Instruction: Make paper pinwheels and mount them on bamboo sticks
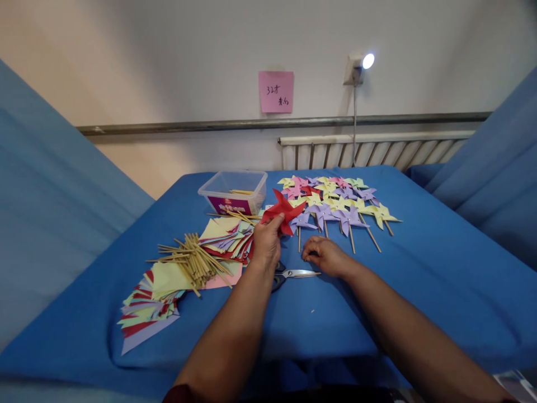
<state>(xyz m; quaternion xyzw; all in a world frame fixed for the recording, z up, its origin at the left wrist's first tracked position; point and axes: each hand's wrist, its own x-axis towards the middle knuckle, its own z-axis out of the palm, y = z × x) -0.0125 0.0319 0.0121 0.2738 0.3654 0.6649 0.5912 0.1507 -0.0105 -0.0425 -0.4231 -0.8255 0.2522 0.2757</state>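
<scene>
My left hand (265, 242) is closed on a red paper pinwheel (284, 211) and holds it just above the blue table. My right hand (325, 255) rests on the cloth with its fingers curled in a pinch; what they hold is too small to make out. A pair of scissors (293, 274) lies between my two wrists. Behind my hands, several finished pinwheels on sticks (335, 201) are laid out in rows, yellow, pink and purple.
A clear plastic box (235, 192) stands at the back left. A bundle of wooden sticks (191, 260) lies over stacks of coloured paper squares (153, 299) on the left. The table (419, 268) is covered in blue cloth, with blue partitions at both sides.
</scene>
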